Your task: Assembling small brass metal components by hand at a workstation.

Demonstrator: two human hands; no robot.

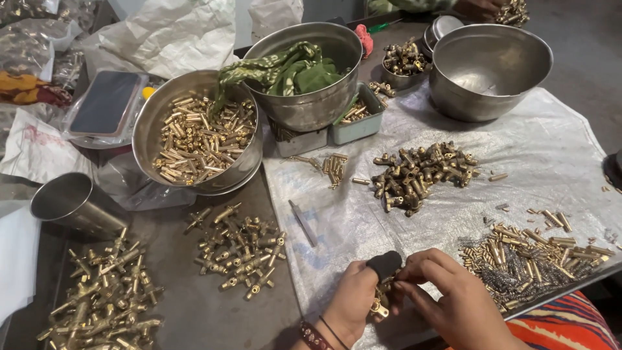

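A small brass fitting (381,299) is held low at the near edge of the table, between both hands. The left hand (353,304) is closed around it, with a dark cover (384,264) worn over the thumb. The right hand (453,301) is curled, its fingertips (403,283) pinched on the upper part of the fitting.

Just right of the hands, a heap of brass pins and small springs (531,256) is spread on a grey plastic sheet (363,227). Farther back on the sheet a pile of dark brass pieces (418,175) is seen, and a thin metal strip (303,222) lies to its left. Left of the hands, assembled fittings (241,249) are laid on bare table, with a second group (103,298) at the near left corner.

A steel bowl (146,129) is filled with brass tubes. A taller pot (311,107) holds green cloth (285,71). A small grey tray (359,123) carries a few pins, a small dish (400,79) holds more pieces, and a large bowl (512,55) is seen with nothing visible inside. A steel cup (71,202) lies tipped at the left.

Open room is left on the sheet between hands and the dark pile.
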